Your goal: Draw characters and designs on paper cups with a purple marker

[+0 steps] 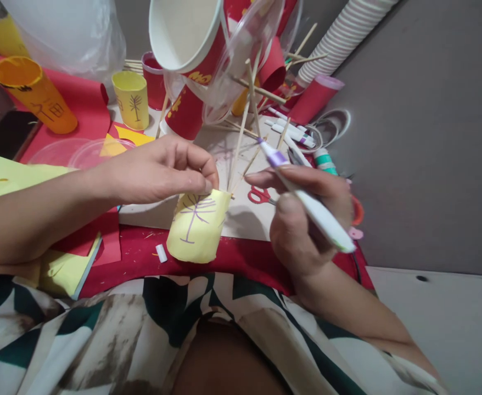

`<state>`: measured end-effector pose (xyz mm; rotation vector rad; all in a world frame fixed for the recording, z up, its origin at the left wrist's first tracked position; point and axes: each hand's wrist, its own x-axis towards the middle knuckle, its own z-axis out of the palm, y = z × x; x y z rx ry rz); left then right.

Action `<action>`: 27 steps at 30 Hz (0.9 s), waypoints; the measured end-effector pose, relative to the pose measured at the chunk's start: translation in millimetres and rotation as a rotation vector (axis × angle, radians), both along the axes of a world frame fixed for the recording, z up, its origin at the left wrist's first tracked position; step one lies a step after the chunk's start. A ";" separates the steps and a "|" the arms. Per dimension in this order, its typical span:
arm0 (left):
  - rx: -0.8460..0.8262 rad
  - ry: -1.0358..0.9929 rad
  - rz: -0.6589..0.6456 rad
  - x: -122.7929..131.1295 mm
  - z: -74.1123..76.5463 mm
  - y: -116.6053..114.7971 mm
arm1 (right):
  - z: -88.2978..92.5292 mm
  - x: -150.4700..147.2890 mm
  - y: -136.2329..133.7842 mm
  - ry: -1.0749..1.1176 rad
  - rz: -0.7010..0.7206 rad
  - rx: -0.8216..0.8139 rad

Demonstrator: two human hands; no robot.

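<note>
My left hand (162, 170) pinches the top rim of a small yellow paper cylinder (200, 226) with a purple tree-like drawing on its side. It hangs just above the red paper on the table. My right hand (302, 216) grips a white marker (307, 200) with a purple collar, its tip pointing up and left, a little to the right of the cylinder's rim. The marker tip does not touch the paper.
Behind stand a yellow tube (132, 99) with a tree drawing, an orange tube (35, 93), red paper cups (185, 60), clear plastic cups, wooden skewers (241, 137), markers (292, 131), red-handled scissors (259, 196) and a stack of white cups (340, 38). Yellow and red paper sheets lie left.
</note>
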<state>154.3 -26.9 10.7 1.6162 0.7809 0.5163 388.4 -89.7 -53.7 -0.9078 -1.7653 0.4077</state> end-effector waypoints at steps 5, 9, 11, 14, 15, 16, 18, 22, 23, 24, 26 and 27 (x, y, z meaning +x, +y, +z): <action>0.021 -0.046 -0.019 -0.6 3.1 -7.7 | 2.8 -6.9 9.4 0.095 0.243 -0.105; 0.037 -0.026 -0.048 -3.6 0.7 -8.3 | 4.8 -4.8 9.1 0.070 0.232 -0.123; 0.078 -0.023 -0.046 -4.3 -0.9 -8.0 | 3.9 -3.9 8.9 0.060 0.206 -0.116; 0.221 -0.113 0.061 -3.7 -3.4 -7.9 | 2.4 -3.0 10.0 0.113 0.154 -0.062; 0.266 -0.154 0.123 -3.1 -4.7 -7.8 | 2.3 -2.7 10.7 0.143 0.112 -0.024; 0.296 -0.191 0.185 -2.5 -6.5 -7.7 | 2.5 -2.3 11.6 0.173 0.058 0.022; 0.318 -0.228 0.280 -1.2 -12.3 -7.3 | 4.1 -1.6 13.3 0.216 -0.069 0.127; 0.402 -0.115 0.279 2.5 -30.8 -6.6 | 9.7 -1.4 13.6 0.216 -0.212 0.260; 0.429 -0.064 0.245 4.0 -35.4 -7.1 | 10.7 -2.1 12.7 0.206 -0.213 0.266; 0.442 -0.016 0.204 5.8 -39.4 -7.9 | 11.3 -3.0 11.4 0.195 -0.201 0.264; 0.428 0.044 0.136 9.6 -44.1 -10.7 | 10.9 -5.5 8.4 0.167 -0.155 0.246; 0.405 0.062 0.109 11.3 -44.9 -12.3 | 10.1 -7.0 7.0 0.151 -0.126 0.229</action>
